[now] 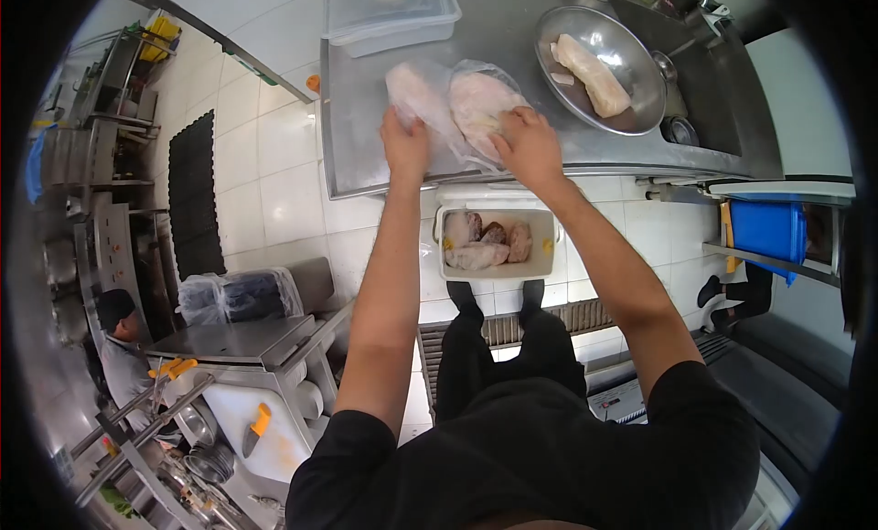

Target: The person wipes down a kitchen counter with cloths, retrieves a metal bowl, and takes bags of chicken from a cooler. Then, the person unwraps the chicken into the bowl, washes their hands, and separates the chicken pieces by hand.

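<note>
Two pale frozen pieces of meat, in clear plastic bags, lie side by side on the steel counter (357, 155). My left hand (405, 146) grips the near end of the left bagged meat (422, 96). My right hand (530, 149) has its fingers curled on the near right side of the right bagged meat (485, 100). Some fingertips are hidden by the plastic. To the right, a steel bowl (647, 86) holds a long pale piece of meat (593, 74). Below the counter's front edge, a white tub (498, 272) contains several wrapped, darker pieces of meat (477, 255).
A lidded clear plastic container (402, 36) stands at the counter's back left. A sink (732, 109) is at the right. Behind on the left are a white cutting board (274, 438) with an orange-handled knife (259, 425), and another person (123, 356). Another person's leg (750, 292) shows at right.
</note>
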`<state>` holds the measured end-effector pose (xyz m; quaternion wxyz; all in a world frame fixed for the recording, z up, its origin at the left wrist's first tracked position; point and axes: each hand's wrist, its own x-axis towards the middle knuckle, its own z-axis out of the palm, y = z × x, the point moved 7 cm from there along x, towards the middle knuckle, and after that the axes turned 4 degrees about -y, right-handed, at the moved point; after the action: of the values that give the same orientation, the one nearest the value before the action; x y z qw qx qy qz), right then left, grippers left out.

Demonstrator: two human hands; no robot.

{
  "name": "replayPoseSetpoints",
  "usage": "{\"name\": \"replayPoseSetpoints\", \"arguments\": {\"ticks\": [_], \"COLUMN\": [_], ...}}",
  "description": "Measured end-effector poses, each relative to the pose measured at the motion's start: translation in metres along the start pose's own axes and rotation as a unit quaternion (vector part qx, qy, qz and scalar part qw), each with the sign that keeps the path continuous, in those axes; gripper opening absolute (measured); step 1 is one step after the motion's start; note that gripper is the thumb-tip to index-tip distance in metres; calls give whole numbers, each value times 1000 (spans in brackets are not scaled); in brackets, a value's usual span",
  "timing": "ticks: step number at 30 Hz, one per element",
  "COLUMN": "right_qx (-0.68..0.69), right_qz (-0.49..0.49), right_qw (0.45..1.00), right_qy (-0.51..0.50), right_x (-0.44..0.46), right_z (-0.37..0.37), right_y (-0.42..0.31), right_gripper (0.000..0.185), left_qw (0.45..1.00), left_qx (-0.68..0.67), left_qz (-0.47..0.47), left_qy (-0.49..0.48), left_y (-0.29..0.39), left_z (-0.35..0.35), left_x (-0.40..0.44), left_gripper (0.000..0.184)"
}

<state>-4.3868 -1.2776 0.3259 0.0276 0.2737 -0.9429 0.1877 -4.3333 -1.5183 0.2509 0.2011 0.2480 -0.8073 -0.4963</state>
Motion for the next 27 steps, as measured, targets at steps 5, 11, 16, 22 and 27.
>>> {"name": "replayPoseSetpoints", "arguments": {"ticks": [5,11,16,22,27], "right_qx": [-7,-61,81,167,180], "right_qz": [-31,-59,-75,-105,-96], "right_qw": [999,993,982,976,976], "right_qy": [-18,-86,-151,-92,-72], "right_x": [5,27,35,4,-20], "right_z": [-2,14,2,-27,-11], "right_y": [-6,-14,0,65,78], "right_gripper": [32,27,27,35,50], "left_qw": [999,951,933,891,890], "left_qx": [27,251,331,355,355], "left_qz": [-17,137,103,179,118], "left_qy": [-37,120,-91,-221,-260], "left_y": [3,138,142,131,128], "left_z": [6,5,67,89,93], "left_x": [0,-60,-69,-59,-57], "left_gripper": [63,62,55,48,41]}}
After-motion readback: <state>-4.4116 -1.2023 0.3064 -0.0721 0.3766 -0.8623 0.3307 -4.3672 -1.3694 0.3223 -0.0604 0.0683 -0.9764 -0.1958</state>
